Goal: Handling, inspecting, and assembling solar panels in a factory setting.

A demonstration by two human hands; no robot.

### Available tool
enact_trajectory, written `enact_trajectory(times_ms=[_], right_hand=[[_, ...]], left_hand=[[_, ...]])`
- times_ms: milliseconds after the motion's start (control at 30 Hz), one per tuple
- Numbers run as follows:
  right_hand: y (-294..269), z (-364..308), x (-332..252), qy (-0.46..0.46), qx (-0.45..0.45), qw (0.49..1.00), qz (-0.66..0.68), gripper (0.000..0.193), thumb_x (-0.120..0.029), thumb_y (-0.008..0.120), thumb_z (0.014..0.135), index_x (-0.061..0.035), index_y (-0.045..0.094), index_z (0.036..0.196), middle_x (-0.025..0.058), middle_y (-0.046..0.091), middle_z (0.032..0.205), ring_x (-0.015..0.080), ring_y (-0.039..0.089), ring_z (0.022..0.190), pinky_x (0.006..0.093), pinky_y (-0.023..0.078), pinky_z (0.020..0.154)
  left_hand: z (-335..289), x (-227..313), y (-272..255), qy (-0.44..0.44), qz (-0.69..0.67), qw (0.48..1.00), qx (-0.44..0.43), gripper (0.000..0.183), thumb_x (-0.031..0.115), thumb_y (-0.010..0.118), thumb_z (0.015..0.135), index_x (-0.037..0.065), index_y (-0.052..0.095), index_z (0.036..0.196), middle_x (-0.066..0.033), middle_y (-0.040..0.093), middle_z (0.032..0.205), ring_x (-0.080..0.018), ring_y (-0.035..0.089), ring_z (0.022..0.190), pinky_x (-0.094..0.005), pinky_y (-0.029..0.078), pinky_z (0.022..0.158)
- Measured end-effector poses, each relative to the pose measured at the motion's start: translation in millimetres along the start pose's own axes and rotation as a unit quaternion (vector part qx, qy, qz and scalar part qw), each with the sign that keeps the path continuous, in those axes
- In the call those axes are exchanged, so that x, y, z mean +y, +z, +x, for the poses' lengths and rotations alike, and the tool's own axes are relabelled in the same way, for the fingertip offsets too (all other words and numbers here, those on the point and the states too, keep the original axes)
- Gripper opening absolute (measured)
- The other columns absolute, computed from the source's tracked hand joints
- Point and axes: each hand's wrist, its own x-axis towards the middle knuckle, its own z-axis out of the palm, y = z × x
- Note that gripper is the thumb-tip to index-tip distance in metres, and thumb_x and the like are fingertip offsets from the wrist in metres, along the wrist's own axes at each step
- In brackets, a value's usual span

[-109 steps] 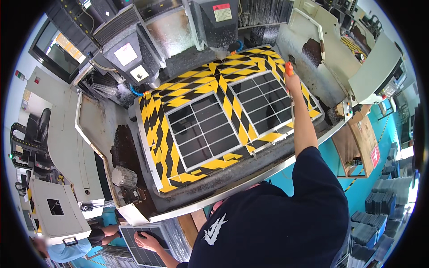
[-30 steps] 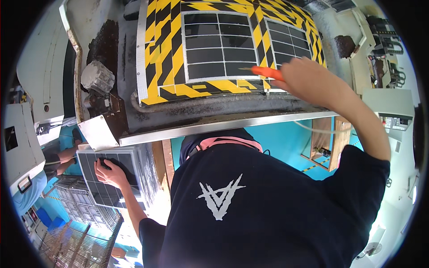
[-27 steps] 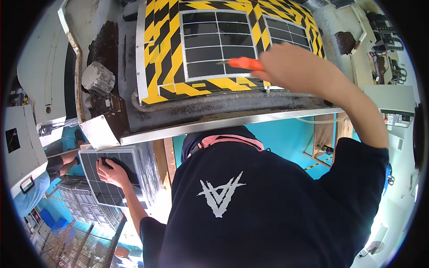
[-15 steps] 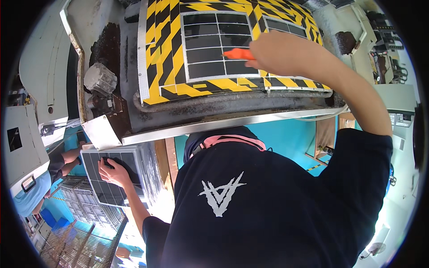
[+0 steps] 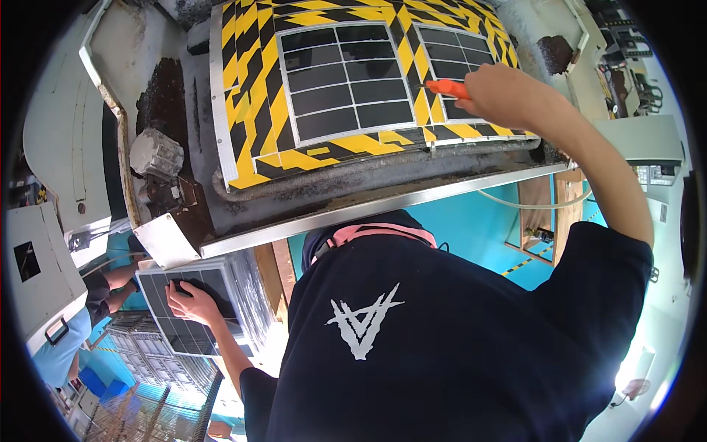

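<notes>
— What is being held, and where?

— An orange-handled tool (image 5: 447,88) is gripped in the closed right hand (image 5: 508,96), its tip laid on the yellow-and-black striped strip between the two dark gridded panels (image 5: 346,81) set into the striped surface (image 5: 243,140). The left hand (image 5: 193,302) is lowered well apart from it, fingers spread flat on the top sheet of a stack of gridded panels (image 5: 184,324) beside the machine.

— Which step is judged to be in hand?

— The seam between the mounted panels appears to be worked with the tool, while the next sheet is steadied below.

— What would be called for next?

— A steady line along the strip edge would be needed, with the tip kept off the dark cells; whether the tip is a blade cannot be told.
</notes>
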Motion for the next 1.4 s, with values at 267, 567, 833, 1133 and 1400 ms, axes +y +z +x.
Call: enact_trajectory(times_ms=[267, 567, 833, 1133, 1400], right_hand=[[-23.9, 27.1, -1.5, 0.104, -0.046, 0.986, 0.125, 0.048, -0.043, 0.057, 0.104, 0.0031, 0.066, 0.096, 0.0172, 0.068, 0.081, 0.0292, 0.070, 0.056, 0.0373, 0.056, 0.048], [-51.8, 68.1, -48.6, -0.025, 0.019, 0.992, 0.126, 0.048, -0.042, 0.054, 0.107, 0.0027, 0.066, 0.092, 0.0113, 0.066, 0.066, 0.0238, 0.067, 0.047, 0.0336, 0.055, 0.044], [-65.3, 98.5, -55.3, -0.005, 0.011, 0.996, 0.092, 0.045, -0.041, 0.052, 0.107, 0.0020, 0.064, 0.101, 0.0124, 0.067, 0.072, 0.0254, 0.069, 0.051, 0.0339, 0.057, 0.046], [-34.1, 80.9, -6.1, 0.111, -0.038, 0.987, 0.111, 0.041, -0.034, 0.051, 0.107, 0.0030, 0.067, 0.099, 0.0136, 0.066, 0.069, 0.0235, 0.068, 0.051, 0.0340, 0.059, 0.052], [-7.2, 68.7, 32.4, 0.160, -0.036, 0.980, 0.110, 0.040, -0.033, 0.051, 0.107, 0.0031, 0.067, 0.101, 0.0131, 0.066, 0.066, 0.0236, 0.068, 0.050, 0.0332, 0.059, 0.051]], left_hand=[[0.4, 4.3, -2.3, -0.006, 0.007, 1.000, 0.002, 0.035, 0.033, 0.055, 0.104, 0.010, 0.066, 0.128, -0.0070, 0.060, 0.137, -0.0336, 0.052, 0.126, -0.0534, 0.040, 0.108], [1.5, 3.4, -1.1, 0.018, -0.005, 1.000, 0.022, 0.034, 0.030, 0.056, 0.103, 0.008, 0.066, 0.125, -0.0083, 0.061, 0.135, -0.0309, 0.055, 0.125, -0.0510, 0.039, 0.109], [1.7, 5.9, -2.6, 0.017, -0.005, 1.000, 0.021, 0.034, 0.031, 0.056, 0.103, 0.008, 0.066, 0.126, -0.0080, 0.061, 0.135, -0.0309, 0.055, 0.125, -0.0505, 0.039, 0.109], [1.7, 1.9, -0.4, 0.027, -0.005, 0.999, 0.019, 0.034, 0.030, 0.055, 0.103, 0.008, 0.065, 0.127, -0.0091, 0.061, 0.135, -0.0313, 0.055, 0.125, -0.0511, 0.040, 0.109], [1.0, 1.0, 0.8, 0.019, 0.000, 1.000, 0.018, 0.034, 0.031, 0.056, 0.103, 0.008, 0.066, 0.126, -0.0088, 0.061, 0.135, -0.0321, 0.054, 0.125, -0.0519, 0.040, 0.108]])
